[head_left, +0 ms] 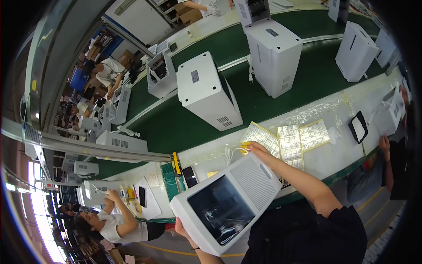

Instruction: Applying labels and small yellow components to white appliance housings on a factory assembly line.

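Note:
A white box-shaped appliance [228, 198] is tilted between my two hands over the near edge of the bench. Its face has a dark glossy window and a ribbed vent panel; a slot is cut near one end. My left hand [181, 229] grips its lower left side, the fingers partly hidden behind it. At the upper end, my right hand [258, 152] bends over the edge, with something yellow at its fingertips. A white cord [229, 155] loops out beside that hand. Yellow-edged label sheets [290, 141] lie on the bench just beyond my right forearm.
A green conveyor [162, 136] carries several white housings [206, 90] along the far side. A phone [190, 177] and a yellow cutter [176, 163] lie left of the appliance. A black frame [358, 127] rests at right. Co-workers [125, 220] sit on both sides.

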A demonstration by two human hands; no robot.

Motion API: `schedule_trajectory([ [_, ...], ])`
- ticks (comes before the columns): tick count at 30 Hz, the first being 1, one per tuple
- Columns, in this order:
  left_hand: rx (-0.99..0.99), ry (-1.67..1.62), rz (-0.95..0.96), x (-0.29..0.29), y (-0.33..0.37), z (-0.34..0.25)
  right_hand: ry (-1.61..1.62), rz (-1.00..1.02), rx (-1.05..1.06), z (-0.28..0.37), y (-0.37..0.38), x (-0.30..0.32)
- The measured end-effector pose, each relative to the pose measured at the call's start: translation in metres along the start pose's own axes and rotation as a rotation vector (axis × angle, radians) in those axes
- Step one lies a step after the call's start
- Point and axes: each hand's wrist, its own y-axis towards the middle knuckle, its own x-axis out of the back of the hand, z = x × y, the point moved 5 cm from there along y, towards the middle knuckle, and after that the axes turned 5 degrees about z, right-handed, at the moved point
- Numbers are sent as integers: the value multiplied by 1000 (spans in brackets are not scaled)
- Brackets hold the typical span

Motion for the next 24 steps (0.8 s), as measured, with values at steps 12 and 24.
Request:
schedule_trajectory([
  [12,-23,689,379,-144,73,52,-71,-528,482,37,12,67],
  [24,-59,358,99,-26,108,83,-340,-699,242,-4,-156,144],
])
